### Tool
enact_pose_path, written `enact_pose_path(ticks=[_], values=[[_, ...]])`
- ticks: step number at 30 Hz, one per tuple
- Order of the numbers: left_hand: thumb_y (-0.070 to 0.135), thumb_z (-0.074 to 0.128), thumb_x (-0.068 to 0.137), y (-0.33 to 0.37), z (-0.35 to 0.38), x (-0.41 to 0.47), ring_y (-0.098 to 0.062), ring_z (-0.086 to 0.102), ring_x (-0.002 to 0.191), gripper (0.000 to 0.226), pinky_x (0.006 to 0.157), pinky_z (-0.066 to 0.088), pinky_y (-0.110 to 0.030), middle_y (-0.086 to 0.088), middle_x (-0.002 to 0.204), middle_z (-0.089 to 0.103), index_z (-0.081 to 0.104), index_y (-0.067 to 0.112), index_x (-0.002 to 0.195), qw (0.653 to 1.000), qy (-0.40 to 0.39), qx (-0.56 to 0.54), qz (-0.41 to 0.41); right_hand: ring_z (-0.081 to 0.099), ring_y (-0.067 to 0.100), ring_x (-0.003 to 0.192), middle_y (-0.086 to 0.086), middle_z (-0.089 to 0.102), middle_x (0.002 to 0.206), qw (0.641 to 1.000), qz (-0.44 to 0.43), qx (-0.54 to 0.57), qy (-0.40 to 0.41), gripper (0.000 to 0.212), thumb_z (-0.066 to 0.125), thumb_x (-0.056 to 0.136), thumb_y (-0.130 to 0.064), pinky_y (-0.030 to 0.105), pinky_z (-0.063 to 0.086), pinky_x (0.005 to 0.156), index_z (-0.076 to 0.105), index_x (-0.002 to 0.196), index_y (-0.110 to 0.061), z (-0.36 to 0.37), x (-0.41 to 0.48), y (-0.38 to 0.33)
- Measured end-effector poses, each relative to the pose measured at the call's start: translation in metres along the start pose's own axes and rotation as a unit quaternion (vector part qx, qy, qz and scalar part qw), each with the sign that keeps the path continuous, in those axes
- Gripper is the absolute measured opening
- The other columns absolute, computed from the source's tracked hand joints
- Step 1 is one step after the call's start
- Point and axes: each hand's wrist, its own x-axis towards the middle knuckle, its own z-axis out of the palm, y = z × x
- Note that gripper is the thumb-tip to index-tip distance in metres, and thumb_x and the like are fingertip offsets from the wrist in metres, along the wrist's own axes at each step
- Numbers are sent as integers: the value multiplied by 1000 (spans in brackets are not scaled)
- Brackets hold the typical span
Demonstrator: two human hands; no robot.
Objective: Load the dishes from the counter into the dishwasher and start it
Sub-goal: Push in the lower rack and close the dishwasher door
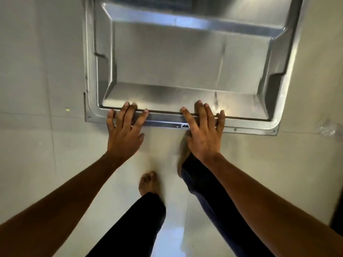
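Observation:
The dishwasher door [167, 62] hangs open below me, its stainless steel inner panel facing up and filling the upper half of the view. My left hand [124, 130] lies on the door's near top edge, left of centre, fingers spread and straight over the rim. My right hand [203, 132] rests on the same edge, right of centre, fingers also spread flat. Between the two hands a narrow control strip [167, 124] with small markings runs along the edge. No dishes or racks show; the tub is cut off at the top.
Pale tiled floor [40, 89] lies on both sides of the door. My bare feet and dark trousers [148, 219] stand just in front of the door's edge. A dark object [336, 217] sits at the right border. A small yellow speck [67, 109] lies on the floor left.

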Motion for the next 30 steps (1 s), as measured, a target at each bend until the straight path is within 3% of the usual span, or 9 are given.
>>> enact_pose_path(ticks=[3,6,8,10,13,15,20,25,30], values=[[28,74,82,-7,31,5,-32,37,140,73,118,12,-56,-13,147,42,41,24,147,991,123,39,28,20,29,148,11,28,160,995,38,7,97,108,89,67,-25,54,-8,120,28,154,-41,19,1,-6],[23,76,85,-9,55,9,-27,49,130,60,112,24,-55,-9,137,53,51,26,139,966,246,77,37,28,27,145,7,32,157,980,49,-7,194,97,87,71,-26,56,3,121,34,150,-42,39,1,-9],[20,78,83,-13,64,15,-26,52,127,58,110,27,-54,-7,133,56,55,26,135,954,284,88,43,33,26,143,4,31,154,964,53,-12,260,84,81,77,-25,58,13,120,38,148,-42,50,8,-11],[18,78,83,-13,67,18,-25,53,125,55,108,30,-53,-7,131,58,57,26,133,949,301,86,37,34,25,141,3,31,153,959,50,-13,278,79,77,80,-25,56,13,120,39,146,-43,57,11,-11],[20,77,85,-10,67,16,-24,54,122,49,103,35,-53,-6,128,60,58,26,130,949,304,77,30,38,24,138,4,40,151,955,39,-11,294,78,79,78,-27,51,9,121,42,145,-42,61,11,-8],[21,76,86,-11,63,17,-24,55,121,48,103,34,-52,-6,127,62,59,26,130,952,295,76,33,42,24,135,6,52,146,952,37,-11,305,74,79,79,-30,51,13,120,44,144,-41,60,12,-8],[17,70,86,-14,37,18,-25,53,120,50,105,32,-50,-8,127,61,58,25,134,963,257,70,34,45,24,130,6,59,139,962,29,-7,270,73,79,76,-32,55,22,116,50,143,-38,42,3,-7],[14,66,84,-10,-28,18,-26,52,121,57,104,34,-51,-10,127,63,57,23,139,971,231,52,38,47,25,130,6,58,140,966,-6,-7,260,79,80,71,-35,53,25,116,52,144,-35,-14,-14,0],[21,66,79,-12,-120,26,-29,50,124,69,108,31,-53,-12,133,59,51,22,146,980,186,25,65,51,27,127,7,61,137,954,-59,25,291,70,76,70,-38,53,31,113,61,138,-31,-97,-22,9]])
